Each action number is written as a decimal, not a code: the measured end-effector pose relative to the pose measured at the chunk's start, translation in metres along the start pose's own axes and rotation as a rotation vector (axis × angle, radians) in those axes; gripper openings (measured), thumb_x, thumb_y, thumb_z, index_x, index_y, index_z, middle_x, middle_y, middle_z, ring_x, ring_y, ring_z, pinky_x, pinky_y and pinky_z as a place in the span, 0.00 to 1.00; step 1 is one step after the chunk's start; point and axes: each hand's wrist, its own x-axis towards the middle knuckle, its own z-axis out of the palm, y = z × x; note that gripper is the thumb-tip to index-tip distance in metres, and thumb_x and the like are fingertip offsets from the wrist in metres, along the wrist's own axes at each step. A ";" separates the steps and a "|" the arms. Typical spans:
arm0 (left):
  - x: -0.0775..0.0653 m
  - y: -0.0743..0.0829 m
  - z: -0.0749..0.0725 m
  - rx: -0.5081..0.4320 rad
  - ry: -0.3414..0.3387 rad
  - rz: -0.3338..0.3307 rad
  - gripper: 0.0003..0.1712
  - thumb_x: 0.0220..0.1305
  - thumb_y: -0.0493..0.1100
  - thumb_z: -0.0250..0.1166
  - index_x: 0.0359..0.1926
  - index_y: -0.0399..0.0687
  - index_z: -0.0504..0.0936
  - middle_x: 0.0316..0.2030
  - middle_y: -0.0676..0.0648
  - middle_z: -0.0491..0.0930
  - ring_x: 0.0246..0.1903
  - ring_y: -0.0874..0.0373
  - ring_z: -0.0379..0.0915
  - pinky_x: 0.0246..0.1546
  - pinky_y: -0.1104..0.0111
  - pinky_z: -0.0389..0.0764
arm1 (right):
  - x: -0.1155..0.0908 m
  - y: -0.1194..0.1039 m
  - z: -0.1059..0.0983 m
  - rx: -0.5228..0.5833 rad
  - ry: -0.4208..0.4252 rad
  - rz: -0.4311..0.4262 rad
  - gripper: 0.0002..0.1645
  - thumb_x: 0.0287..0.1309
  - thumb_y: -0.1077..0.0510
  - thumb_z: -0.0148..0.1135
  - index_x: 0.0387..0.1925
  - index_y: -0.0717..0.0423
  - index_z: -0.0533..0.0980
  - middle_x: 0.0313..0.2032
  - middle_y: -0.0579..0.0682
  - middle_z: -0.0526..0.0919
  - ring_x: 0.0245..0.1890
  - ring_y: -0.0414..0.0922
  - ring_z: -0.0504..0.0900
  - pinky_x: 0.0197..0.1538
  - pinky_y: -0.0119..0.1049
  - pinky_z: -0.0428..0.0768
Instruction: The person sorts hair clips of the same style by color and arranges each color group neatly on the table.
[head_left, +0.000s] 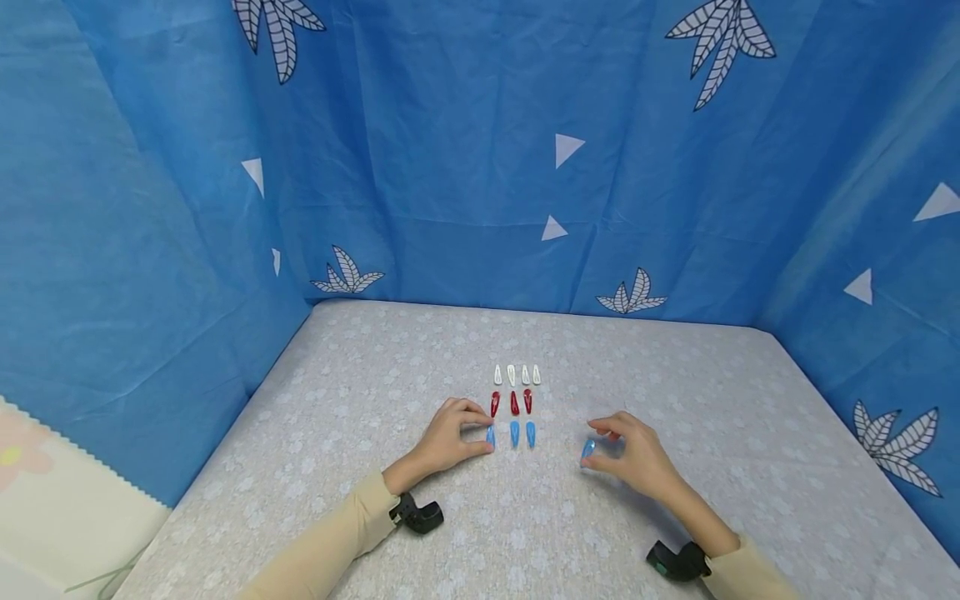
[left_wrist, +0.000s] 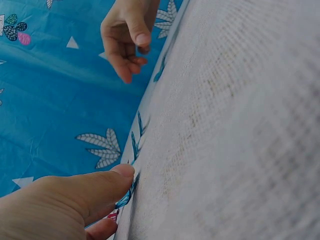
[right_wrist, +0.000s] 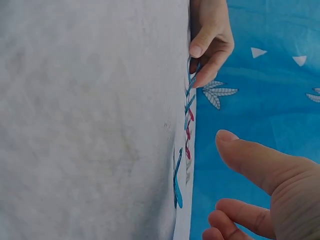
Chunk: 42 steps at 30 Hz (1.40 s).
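My left hand [head_left: 450, 435] pinches a blue snap hair clip [head_left: 491, 437] at the left end of the blue row, thumb at its near end and forefinger at its far end. Two more blue hair clips [head_left: 522, 434] lie just right of it. Off to the right, another blue hair clip [right_wrist: 178, 180] lies by itself on the tablecloth. My right hand [head_left: 633, 454] is close over that lone clip, its thumb and fingers spread apart; a gap shows between hand and clip in the right wrist view.
Behind the blue row lie three red hair clips [head_left: 514, 403], and behind those a row of several white hair clips [head_left: 512, 375]. A pale patterned cloth [head_left: 600, 550] covers the table. Blue curtains [head_left: 465, 150] hang along its back and sides.
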 end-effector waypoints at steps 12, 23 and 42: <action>0.000 -0.002 0.002 0.007 0.005 0.000 0.21 0.50 0.47 0.77 0.46 0.47 0.88 0.44 0.50 0.80 0.48 0.54 0.70 0.52 0.58 0.72 | -0.009 0.007 0.008 0.022 0.023 0.062 0.38 0.33 0.47 0.83 0.48 0.59 0.81 0.37 0.47 0.81 0.36 0.41 0.76 0.37 0.31 0.76; 0.000 0.001 0.000 -0.007 -0.005 -0.008 0.21 0.50 0.47 0.77 0.46 0.46 0.88 0.44 0.50 0.80 0.49 0.53 0.70 0.52 0.57 0.72 | -0.008 0.008 0.012 0.015 0.006 0.120 0.39 0.33 0.43 0.83 0.47 0.59 0.80 0.37 0.47 0.82 0.37 0.41 0.76 0.39 0.35 0.77; 0.001 0.001 0.000 -0.006 -0.006 -0.018 0.22 0.49 0.47 0.77 0.46 0.46 0.88 0.44 0.50 0.80 0.49 0.53 0.70 0.53 0.56 0.72 | -0.008 0.006 0.017 -0.011 0.022 0.126 0.31 0.33 0.48 0.84 0.40 0.57 0.81 0.33 0.46 0.78 0.34 0.40 0.72 0.37 0.34 0.74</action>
